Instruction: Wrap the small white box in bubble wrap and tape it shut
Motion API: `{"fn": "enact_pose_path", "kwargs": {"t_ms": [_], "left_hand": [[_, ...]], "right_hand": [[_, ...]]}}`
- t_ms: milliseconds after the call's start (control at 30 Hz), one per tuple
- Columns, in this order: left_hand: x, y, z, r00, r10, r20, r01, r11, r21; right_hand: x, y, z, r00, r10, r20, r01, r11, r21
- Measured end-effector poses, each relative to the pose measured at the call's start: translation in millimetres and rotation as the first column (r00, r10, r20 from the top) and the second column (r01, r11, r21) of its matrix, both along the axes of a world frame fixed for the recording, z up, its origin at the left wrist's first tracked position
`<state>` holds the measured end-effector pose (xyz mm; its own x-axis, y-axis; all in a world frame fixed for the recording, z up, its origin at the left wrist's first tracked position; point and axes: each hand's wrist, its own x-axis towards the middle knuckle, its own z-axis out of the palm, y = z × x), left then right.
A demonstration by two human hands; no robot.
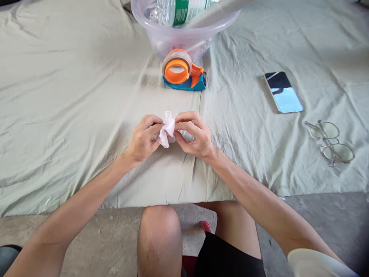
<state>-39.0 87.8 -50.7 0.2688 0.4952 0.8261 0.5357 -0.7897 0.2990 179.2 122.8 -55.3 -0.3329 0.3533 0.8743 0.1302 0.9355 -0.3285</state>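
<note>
Between my two hands, just above the cloth, is a small crumpled piece of pinkish-white, translucent wrap (167, 127), which looks like bubble wrap. My left hand (144, 137) pinches its left side with thumb and fingers. My right hand (196, 134) has its fingertips closed on the right side, the thumb below and the fingers curved over. Whether anything lies inside the wrap is hidden. Beyond my hands, an orange and blue tape dispenser (184, 73) with a roll of clear tape stands on the cloth.
A translucent purplish basin (184, 36) with a green-labelled plastic bottle (188, 10) stands at the back. To the right lie a phone (284, 92) and a pair of glasses (331, 142). A wrinkled grey-green cloth (86, 96) covers the table; its front edge runs above my knees.
</note>
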Motion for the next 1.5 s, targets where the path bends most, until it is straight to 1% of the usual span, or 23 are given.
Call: {"fn": "enact_pose_path", "kwargs": {"t_ms": [167,267,333,433,467,500,567,633,667,733,800,867,933,967,1067,1133,1200,1300,1367,1400,1500], "left_hand": [[1,0,3.5,0.999,-0.038,0.004,0.038,0.998,0.049],[0,-2,5.8,0.998,-0.056,-0.004,0.056,0.998,0.038],[1,-4,6.8,0.999,-0.027,0.023,0.027,0.999,-0.017],[4,-10,5.4,0.991,0.075,0.106,-0.056,0.983,-0.172],[6,-10,4.0,0.986,0.099,0.138,-0.067,0.974,-0.218],[8,-11,2.2,0.979,0.106,0.175,-0.059,0.966,-0.253],[12,-10,-1.9,0.959,0.081,0.270,0.004,0.953,-0.302],[15,-7,-5.6,0.931,0.055,0.360,0.074,0.939,-0.336],[15,-6,-6.9,0.919,0.057,0.390,0.085,0.937,-0.338],[16,-3,-8.4,0.903,0.090,0.420,0.055,0.945,-0.321],[16,-2,-8.6,0.897,0.132,0.422,-0.001,0.955,-0.296],[16,-2,-8.3,0.899,0.166,0.406,-0.050,0.958,-0.282],[16,-4,-7.7,0.911,0.184,0.369,-0.084,0.959,-0.271],[16,-5,-7.1,0.918,0.185,0.352,-0.091,0.959,-0.267],[15,-11,-3.0,0.935,0.169,0.310,-0.079,0.956,-0.281],[13,-15,1.4,0.950,0.137,0.281,-0.053,0.956,-0.287],[10,-19,6.0,0.971,0.074,0.230,-0.008,0.962,-0.274],[7,-20,9.3,0.986,-0.013,0.166,0.042,0.984,-0.172],[7,-19,8.0,0.989,-0.007,0.146,0.024,0.993,-0.117],[8,-17,6.4,0.988,0.013,0.152,0.005,0.993,-0.115],[10,-14,0.3,0.960,0.094,0.264,-0.043,0.980,-0.195]], "right_hand": [[3,4,-1.3,0.997,0.080,0.010,-0.080,0.997,-0.007],[1,5,-3.7,0.998,0.062,0.000,-0.062,0.998,0.004],[0,6,-5.3,0.999,0.048,-0.004,-0.048,0.999,-0.019],[-1,5,-6.3,0.998,0.056,-0.010,-0.057,0.995,-0.084],[-2,5,-6.1,0.998,0.060,-0.009,-0.061,0.993,-0.103],[-2,4,-5.4,0.998,0.062,-0.007,-0.062,0.991,-0.122],[-4,1,-3.3,0.999,0.052,-0.013,-0.054,0.983,-0.175],[-5,-2,-0.7,0.999,0.040,-0.032,-0.047,0.962,-0.269],[-6,-3,0.6,0.998,0.042,-0.045,-0.055,0.945,-0.322],[-8,-6,2.4,0.996,0.064,-0.059,-0.083,0.908,-0.410],[-10,-8,3.1,0.995,0.082,-0.053,-0.097,0.881,-0.464],[-10,-8,3.0,0.996,0.071,-0.059,-0.091,0.860,-0.502],[-10,-7,2.5,0.995,0.065,-0.074,-0.094,0.853,-0.513],[-10,-7,2.1,0.995,0.065,-0.077,-0.095,0.860,-0.502],[-8,-5,1.3,0.997,0.048,-0.053,-0.066,0.899,-0.434],[-7,-5,0.6,0.999,0.021,-0.050,-0.039,0.918,-0.394],[-6,-5,-0.2,0.999,-0.004,-0.050,-0.016,0.923,-0.384],[-5,-4,-1.6,0.999,-0.043,-0.023,0.030,0.908,-0.417],[-4,-3,-2.0,0.999,-0.049,-0.014,0.038,0.901,-0.433],[-4,-3,-2.0,0.999,-0.036,-0.015,0.025,0.899,-0.437],[-4,-4,0.0,0.999,0.036,-0.009,-0.036,0.886,-0.462]]}}
